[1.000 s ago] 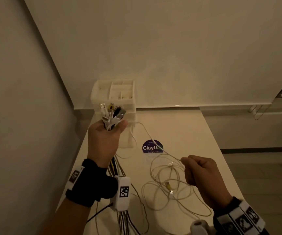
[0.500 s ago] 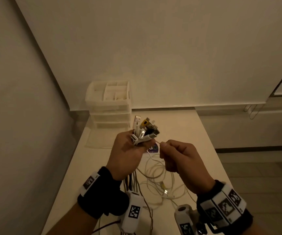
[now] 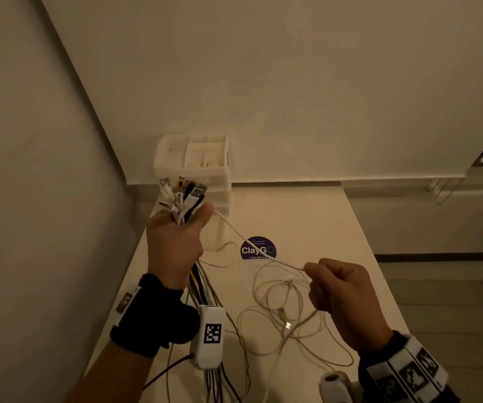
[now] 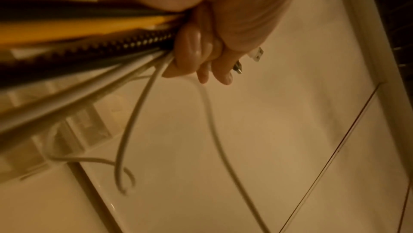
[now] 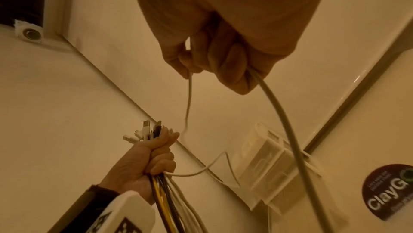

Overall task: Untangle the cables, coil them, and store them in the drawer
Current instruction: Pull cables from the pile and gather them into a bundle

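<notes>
My left hand [image 3: 177,239] is raised in a fist around a bundle of cables [image 3: 183,196], their plug ends sticking up above the thumb. White, black and yellow cords [image 3: 202,289] hang from the fist past my wrist. My right hand [image 3: 336,283] pinches a thin white cable [image 3: 252,242] that runs taut up to the bundle. Loose white loops [image 3: 287,321] of it lie on the table below. In the right wrist view the cable [image 5: 188,99] leaves my fingers towards the left hand [image 5: 154,155]. The left wrist view shows fingers [image 4: 196,49] curled round the cords [image 4: 89,45].
A white plastic drawer unit [image 3: 196,167] with open top compartments stands at the table's far left corner against the wall. A round purple sticker [image 3: 257,248] is stuck to the cream table [image 3: 307,216]. Walls close in on the left and behind.
The hands, together half a second ago, have drawn apart. My left hand went up and left with the bundle; my right slid down and right along the white cable.
</notes>
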The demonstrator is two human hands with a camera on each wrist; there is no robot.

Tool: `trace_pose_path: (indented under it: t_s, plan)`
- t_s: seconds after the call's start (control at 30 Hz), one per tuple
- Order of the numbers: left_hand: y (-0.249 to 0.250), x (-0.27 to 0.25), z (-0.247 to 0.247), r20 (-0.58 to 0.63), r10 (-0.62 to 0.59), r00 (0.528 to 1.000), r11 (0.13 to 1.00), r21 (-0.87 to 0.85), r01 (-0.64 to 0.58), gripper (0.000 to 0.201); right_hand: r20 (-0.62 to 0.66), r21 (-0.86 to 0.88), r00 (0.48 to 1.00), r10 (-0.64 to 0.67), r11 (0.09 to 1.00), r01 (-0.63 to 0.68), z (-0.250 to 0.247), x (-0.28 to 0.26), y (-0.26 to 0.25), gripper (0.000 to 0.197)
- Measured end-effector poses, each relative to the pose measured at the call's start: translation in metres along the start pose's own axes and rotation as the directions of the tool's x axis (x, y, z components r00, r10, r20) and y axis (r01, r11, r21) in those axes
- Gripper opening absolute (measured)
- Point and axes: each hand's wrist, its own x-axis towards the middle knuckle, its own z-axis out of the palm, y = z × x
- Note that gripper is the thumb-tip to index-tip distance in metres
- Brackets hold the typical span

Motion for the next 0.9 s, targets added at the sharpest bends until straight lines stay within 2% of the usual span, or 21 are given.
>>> trace_pose_path:
  t_s: [0.03, 0.1, 0.17, 0.2, 0.27, 0.3, 0.4, 0.5, 0.63, 0.8, 0.9]
  plan:
    - [0.0, -0.003, 0.002, 0.02, 0.002, 1.0, 1.0, -0.003, -0.002, 0.007, -0.002, 0.01, 1.0, -0.009, 1.0, 0.009, 0.002, 0.002, -0.003, 0.047]
    - [0.003, -0.015, 0.009, 0.16, 0.009, 0.987, 0.999, 0.036, -0.014, 0.015, 0.013, 0.022, 0.999, -0.032, 0.999, 0.032, 0.009, 0.008, -0.009, 0.049]
    - [0.014, -0.036, 0.023, 0.387, 0.003, 0.922, 0.993, 0.106, -0.048, 0.005, 0.037, 0.014, 0.997, -0.066, 0.998, 0.065, 0.019, 0.012, -0.017, 0.043]
    - [0.016, -0.045, 0.03, 0.48, 0.001, 0.877, 0.988, 0.136, -0.076, 0.008, 0.049, 0.017, 0.996, -0.081, 0.997, 0.08, 0.025, 0.013, -0.02, 0.041]
    - [0.016, -0.055, 0.039, 0.566, 0.004, 0.825, 0.977, 0.175, -0.125, 0.019, 0.058, 0.03, 0.993, -0.1, 0.995, 0.098, 0.033, 0.017, -0.026, 0.039]
    - [0.015, -0.056, 0.04, 0.565, -0.001, 0.825, 0.975, 0.183, -0.123, 0.021, 0.057, 0.031, 0.993, -0.103, 0.994, 0.101, 0.036, 0.019, -0.028, 0.039]
    - [0.009, -0.05, 0.038, 0.503, -0.025, 0.864, 0.988, 0.141, -0.054, 0.022, 0.081, -0.022, 0.993, -0.09, 0.995, 0.092, 0.037, 0.017, -0.027, 0.044]
    - [0.007, -0.044, 0.03, 0.436, -0.027, 0.9, 0.989, 0.141, -0.039, 0.031, 0.111, -0.053, 0.993, -0.043, 0.997, 0.049, 0.037, 0.007, -0.02, 0.035]
    - [-0.003, -0.019, 0.013, 0.253, -0.071, 0.965, 0.994, 0.101, 0.047, 0.029, 0.126, -0.057, 0.992, -0.02, 0.998, 0.027, 0.032, -0.009, -0.01, 0.033]
    - [-0.003, 0.016, -0.019, 0.114, -0.126, 0.985, 0.992, 0.005, 0.127, 0.023, 0.155, -0.086, 0.986, 0.064, 0.995, -0.051, 0.018, -0.03, 0.006, 0.03]
    - [-0.005, 0.019, -0.027, 0.083, -0.087, 0.993, 0.993, 0.082, 0.08, 0.022, 0.155, -0.123, 0.984, 0.093, 0.99, -0.074, 0.017, -0.036, 0.01, 0.027]
